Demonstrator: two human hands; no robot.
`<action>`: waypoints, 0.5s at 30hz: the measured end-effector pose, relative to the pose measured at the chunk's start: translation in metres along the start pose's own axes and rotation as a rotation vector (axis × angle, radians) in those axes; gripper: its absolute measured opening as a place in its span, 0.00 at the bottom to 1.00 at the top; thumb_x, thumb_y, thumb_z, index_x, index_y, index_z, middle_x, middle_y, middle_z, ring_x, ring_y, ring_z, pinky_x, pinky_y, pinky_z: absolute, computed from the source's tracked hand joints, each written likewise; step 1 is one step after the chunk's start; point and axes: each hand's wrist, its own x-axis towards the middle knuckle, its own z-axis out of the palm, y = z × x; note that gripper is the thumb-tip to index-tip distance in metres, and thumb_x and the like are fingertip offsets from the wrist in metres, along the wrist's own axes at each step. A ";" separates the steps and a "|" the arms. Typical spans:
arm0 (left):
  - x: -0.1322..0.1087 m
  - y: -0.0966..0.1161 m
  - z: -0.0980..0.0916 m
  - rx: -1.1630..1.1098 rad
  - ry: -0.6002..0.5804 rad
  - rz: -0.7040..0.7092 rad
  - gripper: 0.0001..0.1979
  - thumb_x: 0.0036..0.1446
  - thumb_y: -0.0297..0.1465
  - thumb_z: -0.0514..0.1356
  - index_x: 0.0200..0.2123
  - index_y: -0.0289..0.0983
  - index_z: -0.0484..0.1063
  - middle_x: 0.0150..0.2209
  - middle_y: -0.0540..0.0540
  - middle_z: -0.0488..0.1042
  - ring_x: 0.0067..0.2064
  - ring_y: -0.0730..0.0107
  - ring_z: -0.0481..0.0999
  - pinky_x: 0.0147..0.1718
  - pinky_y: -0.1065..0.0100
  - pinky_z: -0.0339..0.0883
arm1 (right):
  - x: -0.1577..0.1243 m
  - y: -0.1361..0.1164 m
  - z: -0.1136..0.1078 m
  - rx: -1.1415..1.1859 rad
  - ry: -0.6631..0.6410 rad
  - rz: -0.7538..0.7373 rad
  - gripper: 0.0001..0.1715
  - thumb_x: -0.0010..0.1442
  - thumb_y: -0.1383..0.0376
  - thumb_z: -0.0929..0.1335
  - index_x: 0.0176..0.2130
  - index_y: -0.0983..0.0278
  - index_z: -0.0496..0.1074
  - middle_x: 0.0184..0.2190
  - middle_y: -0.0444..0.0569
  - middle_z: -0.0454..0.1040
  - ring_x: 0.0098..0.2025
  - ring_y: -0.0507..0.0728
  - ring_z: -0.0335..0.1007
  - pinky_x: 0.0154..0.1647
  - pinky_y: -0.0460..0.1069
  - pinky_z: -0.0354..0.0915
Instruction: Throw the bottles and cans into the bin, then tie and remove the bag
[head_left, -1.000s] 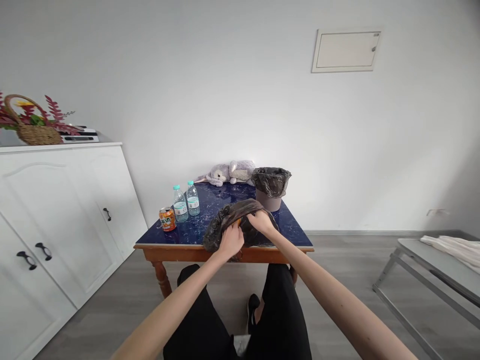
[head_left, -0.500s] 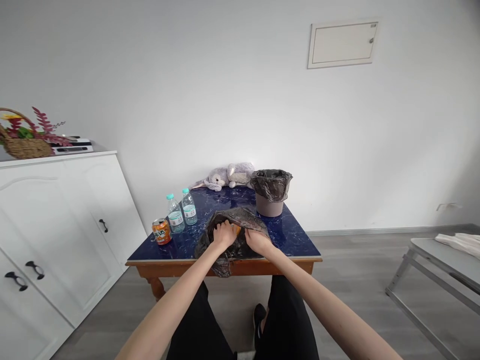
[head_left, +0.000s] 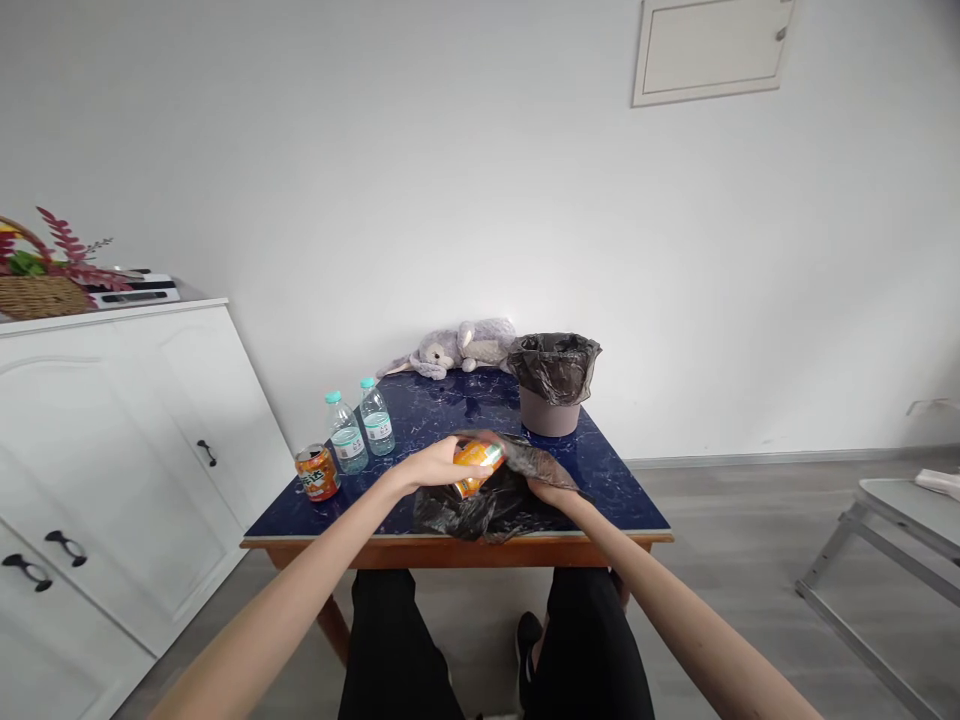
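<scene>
My left hand (head_left: 442, 466) is wrapped round an orange can (head_left: 478, 462), which lies tilted over a crumpled black plastic bag (head_left: 480, 512) near the table's front edge. The fingers of my right hand (head_left: 551, 490) are hidden under a fold of the same bag, to the right of the can. Another orange can (head_left: 318, 473) stands upright at the table's left side. Two clear bottles with teal caps, a nearer one (head_left: 347, 436) and a farther one (head_left: 377, 420), stand beside it.
A bin (head_left: 550, 412) lined with a black bag stands at the table's back right. Behind, a plush rabbit (head_left: 480, 345) lies against the wall. White cabinets (head_left: 97, 450) are on the left, and a grey folding table (head_left: 900, 505) is at the right.
The can in my left hand has come out of the bag into plain view. My right hand has moved slightly right and under the bag. The camera view has shifted a little.
</scene>
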 end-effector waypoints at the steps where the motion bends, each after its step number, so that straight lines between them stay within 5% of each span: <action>1: -0.018 0.007 -0.006 -0.082 -0.045 0.007 0.38 0.62 0.54 0.65 0.68 0.38 0.68 0.59 0.36 0.79 0.56 0.49 0.82 0.48 0.61 0.78 | -0.002 0.004 -0.001 -0.030 -0.012 0.014 0.18 0.72 0.57 0.70 0.58 0.61 0.74 0.59 0.54 0.74 0.56 0.61 0.75 0.58 0.62 0.73; 4: -0.076 0.024 -0.012 -0.653 -0.184 0.039 0.37 0.65 0.52 0.63 0.68 0.36 0.66 0.63 0.34 0.76 0.61 0.49 0.78 0.56 0.57 0.76 | -0.015 0.012 -0.005 -0.113 -0.023 0.053 0.20 0.72 0.57 0.71 0.59 0.61 0.73 0.62 0.55 0.72 0.60 0.63 0.72 0.61 0.64 0.70; 6: -0.109 0.027 -0.008 -1.015 -0.099 0.030 0.34 0.63 0.48 0.67 0.65 0.35 0.70 0.62 0.34 0.76 0.62 0.48 0.77 0.59 0.54 0.74 | -0.027 0.013 -0.008 -0.155 -0.025 0.069 0.22 0.71 0.57 0.71 0.60 0.62 0.73 0.63 0.55 0.71 0.62 0.65 0.71 0.63 0.66 0.68; 8: -0.134 0.022 -0.003 -1.144 0.070 -0.020 0.32 0.62 0.48 0.68 0.62 0.36 0.71 0.60 0.35 0.78 0.60 0.49 0.79 0.57 0.54 0.76 | -0.040 0.010 -0.010 -0.181 -0.031 0.076 0.23 0.71 0.57 0.71 0.61 0.61 0.72 0.64 0.55 0.70 0.63 0.65 0.70 0.64 0.67 0.67; 11: -0.156 -0.003 0.000 -0.899 0.235 -0.136 0.35 0.60 0.53 0.67 0.62 0.37 0.70 0.57 0.35 0.79 0.56 0.48 0.81 0.51 0.57 0.78 | -0.058 0.003 -0.011 -0.194 -0.043 0.087 0.25 0.71 0.55 0.71 0.62 0.61 0.71 0.65 0.55 0.70 0.63 0.65 0.70 0.64 0.67 0.67; 15: -0.168 -0.051 -0.009 0.093 0.488 -0.184 0.35 0.63 0.58 0.59 0.61 0.38 0.68 0.55 0.35 0.79 0.51 0.47 0.83 0.43 0.59 0.76 | -0.073 -0.004 -0.010 -0.190 -0.051 0.112 0.25 0.71 0.54 0.70 0.62 0.62 0.71 0.63 0.55 0.71 0.60 0.64 0.72 0.62 0.66 0.69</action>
